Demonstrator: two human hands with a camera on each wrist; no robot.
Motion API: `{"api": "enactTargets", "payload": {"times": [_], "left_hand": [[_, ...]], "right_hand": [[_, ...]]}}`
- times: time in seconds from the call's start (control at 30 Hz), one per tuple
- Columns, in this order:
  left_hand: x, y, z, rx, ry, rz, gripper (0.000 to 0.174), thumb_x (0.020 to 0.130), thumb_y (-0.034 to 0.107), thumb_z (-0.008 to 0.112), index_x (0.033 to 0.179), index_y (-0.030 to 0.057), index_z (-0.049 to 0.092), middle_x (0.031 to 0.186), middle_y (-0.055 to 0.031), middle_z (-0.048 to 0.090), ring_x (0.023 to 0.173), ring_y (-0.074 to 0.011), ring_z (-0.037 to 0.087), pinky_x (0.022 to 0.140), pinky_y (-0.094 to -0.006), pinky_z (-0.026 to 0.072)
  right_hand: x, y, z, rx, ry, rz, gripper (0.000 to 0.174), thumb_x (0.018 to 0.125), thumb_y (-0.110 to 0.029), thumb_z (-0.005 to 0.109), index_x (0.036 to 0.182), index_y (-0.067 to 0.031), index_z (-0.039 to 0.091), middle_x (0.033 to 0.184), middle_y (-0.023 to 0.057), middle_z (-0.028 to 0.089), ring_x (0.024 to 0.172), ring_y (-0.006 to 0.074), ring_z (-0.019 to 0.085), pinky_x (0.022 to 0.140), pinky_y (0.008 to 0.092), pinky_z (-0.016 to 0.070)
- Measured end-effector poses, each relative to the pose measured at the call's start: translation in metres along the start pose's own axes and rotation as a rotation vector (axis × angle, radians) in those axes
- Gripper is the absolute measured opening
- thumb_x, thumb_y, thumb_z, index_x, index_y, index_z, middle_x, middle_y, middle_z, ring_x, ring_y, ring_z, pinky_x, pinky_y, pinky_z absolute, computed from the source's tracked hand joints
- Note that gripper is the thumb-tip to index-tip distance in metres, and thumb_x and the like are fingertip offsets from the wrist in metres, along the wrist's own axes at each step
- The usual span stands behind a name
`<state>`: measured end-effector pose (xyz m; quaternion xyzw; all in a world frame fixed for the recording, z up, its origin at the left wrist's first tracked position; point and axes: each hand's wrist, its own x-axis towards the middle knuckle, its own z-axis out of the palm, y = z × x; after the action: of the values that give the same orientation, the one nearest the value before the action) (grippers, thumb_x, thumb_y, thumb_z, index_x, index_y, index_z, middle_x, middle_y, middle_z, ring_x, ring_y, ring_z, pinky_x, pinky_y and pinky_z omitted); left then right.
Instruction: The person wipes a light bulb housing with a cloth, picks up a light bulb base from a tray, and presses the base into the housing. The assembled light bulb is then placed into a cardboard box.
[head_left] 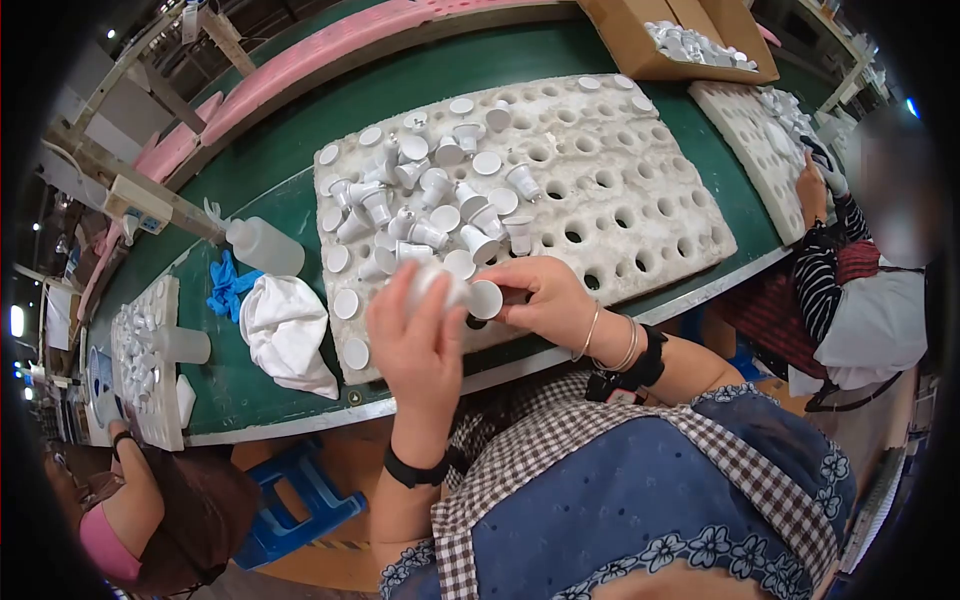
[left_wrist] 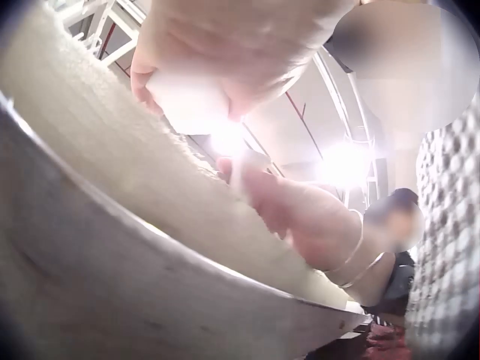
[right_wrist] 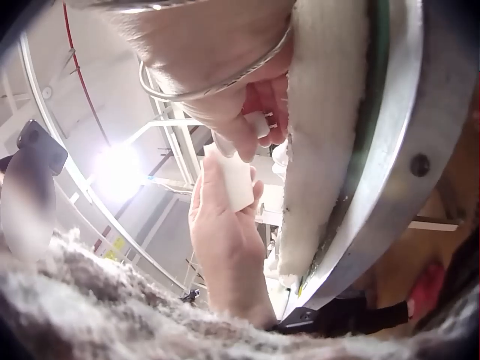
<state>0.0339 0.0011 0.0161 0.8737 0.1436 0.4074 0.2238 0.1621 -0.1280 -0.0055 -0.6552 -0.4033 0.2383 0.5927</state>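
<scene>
Two hands are holding one white cup (head_left: 484, 299) above the foam tray (head_left: 660, 250); left hand (head_left: 415, 335) is clasping its body; right hand (head_left: 545, 300) is pinching its rightward-pointing rim.

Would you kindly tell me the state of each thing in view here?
left hand, holds a white cup
right hand, pinches a second cup
foam tray, left holes filled, right holes empty
loose cups, tumbled on the tray
bottle, lying on its side
cloth, crumpled
cardboard box, open, holds white pieces
</scene>
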Motion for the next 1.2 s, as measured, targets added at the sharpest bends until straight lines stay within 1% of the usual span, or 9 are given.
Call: {"api": "enactTargets", "payload": {"times": [0.1,0.33,0.47,0.67,0.77,0.83,1.0,1.13,1.2], "left_hand": [[-0.006,0.017,0.007,-0.012,-0.171,0.234,0.024,0.080,0.012,0.069,0.104,0.0091,0.069,0.119,-0.0121,0.060,0.103,-0.0344,0.054,0.089,-0.0436,0.0443],[-0.002,-0.012,0.001,0.016,-0.019,0.017,0.028,0.080,0.014,0.069,0.108,0.0069,0.068,0.118,-0.0116,0.061,0.104,-0.0343,0.053,0.089,-0.0447,0.0437],[-0.011,0.009,0.005,-0.053,-0.171,0.196,0.031,0.077,0.012,0.071,0.108,0.0076,0.068,0.119,-0.0118,0.061,0.105,-0.0350,0.053,0.089,-0.0435,0.0436],[-0.007,-0.011,-0.008,0.023,-0.027,-0.032,0.028,0.078,0.011,0.070,0.106,0.0076,0.068,0.117,-0.0115,0.061,0.105,-0.0340,0.053,0.090,-0.0421,0.0439],[-0.001,0.016,-0.002,-0.059,-0.170,0.223,0.026,0.080,0.011,0.069,0.106,0.0069,0.068,0.115,-0.0115,0.062,0.100,-0.0338,0.054,0.088,-0.0432,0.0440],[0.000,0.006,0.006,-0.023,-0.141,0.153,0.024,0.081,0.011,0.068,0.105,0.0070,0.069,0.115,-0.0114,0.062,0.102,-0.0335,0.055,0.089,-0.0430,0.0438],[-0.006,-0.007,-0.002,0.018,-0.031,0.023,0.025,0.083,0.010,0.067,0.107,0.0076,0.068,0.115,-0.0123,0.062,0.103,-0.0333,0.054,0.090,-0.0434,0.0434],[-0.010,0.014,0.001,-0.035,-0.154,0.179,0.033,0.077,0.013,0.072,0.110,0.0103,0.068,0.119,-0.0104,0.060,0.104,-0.0332,0.053,0.090,-0.0432,0.0436],[-0.012,0.003,0.003,-0.079,-0.102,0.160,0.035,0.075,0.012,0.072,0.111,0.0106,0.068,0.119,-0.0099,0.059,0.104,-0.0325,0.053,0.089,-0.0419,0.0447]], "right_hand": [[0.000,0.001,-0.003,-0.133,-0.040,-0.040,0.031,0.076,-0.001,0.068,0.107,-0.0038,0.067,0.086,0.0073,0.068,0.074,0.0110,0.063,0.069,0.0256,0.0516],[-0.002,-0.008,-0.001,0.058,-0.021,0.079,0.036,0.076,0.006,0.064,0.112,-0.0018,0.066,0.090,0.0075,0.067,0.078,0.0110,0.063,0.072,0.0249,0.0524],[0.000,-0.004,-0.002,0.038,-0.016,0.051,0.035,0.078,0.003,0.066,0.113,-0.0016,0.066,0.089,0.0058,0.066,0.079,0.0096,0.063,0.072,0.0243,0.0523],[-0.001,-0.008,-0.003,0.084,-0.026,0.102,0.032,0.079,-0.003,0.071,0.111,-0.0025,0.066,0.089,0.0054,0.067,0.081,0.0089,0.063,0.072,0.0237,0.0521],[0.000,-0.007,-0.002,0.087,-0.064,0.041,0.031,0.080,-0.001,0.070,0.111,-0.0020,0.067,0.091,0.0054,0.067,0.082,0.0090,0.063,0.073,0.0235,0.0522],[0.000,-0.009,-0.007,-0.174,-0.095,0.049,0.031,0.080,0.001,0.069,0.110,-0.0023,0.067,0.094,0.0053,0.067,0.083,0.0094,0.063,0.074,0.0233,0.0521],[-0.003,-0.008,-0.001,0.070,0.015,0.043,0.033,0.077,0.005,0.066,0.109,-0.0025,0.067,0.091,0.0051,0.065,0.080,0.0093,0.062,0.071,0.0250,0.0516],[0.005,0.007,-0.003,-0.364,-0.083,-0.304,0.042,0.078,-0.002,0.064,0.121,-0.0051,0.060,0.089,0.0116,0.063,0.078,0.0228,0.062,0.070,0.0330,0.0493],[0.001,-0.012,-0.007,-0.356,-0.159,-0.154,0.046,0.081,-0.008,0.065,0.126,-0.0054,0.056,0.092,0.0132,0.062,0.074,0.0248,0.058,0.067,0.0335,0.0472]]}}
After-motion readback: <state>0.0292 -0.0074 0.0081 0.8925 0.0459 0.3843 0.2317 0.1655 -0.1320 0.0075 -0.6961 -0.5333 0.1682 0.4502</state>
